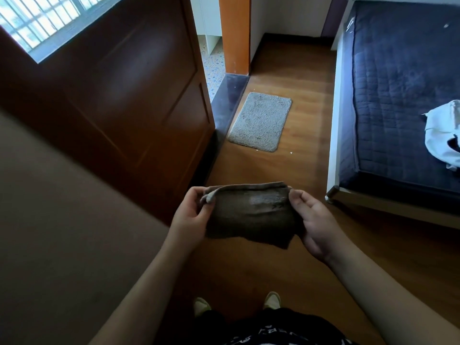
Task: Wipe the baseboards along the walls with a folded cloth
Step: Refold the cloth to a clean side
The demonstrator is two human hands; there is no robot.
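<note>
While the person stands on the wooden floor (306, 150), a brown cloth (249, 215) hangs stretched between both hands, held up in the air. The left hand (191, 217) pinches its upper left corner and the right hand (313, 225) pinches its upper right edge. Beyond the fingers lies a grey mat (260, 122), with a dark door (119, 100) left of them and a bed (403, 95) to their right.
</note>
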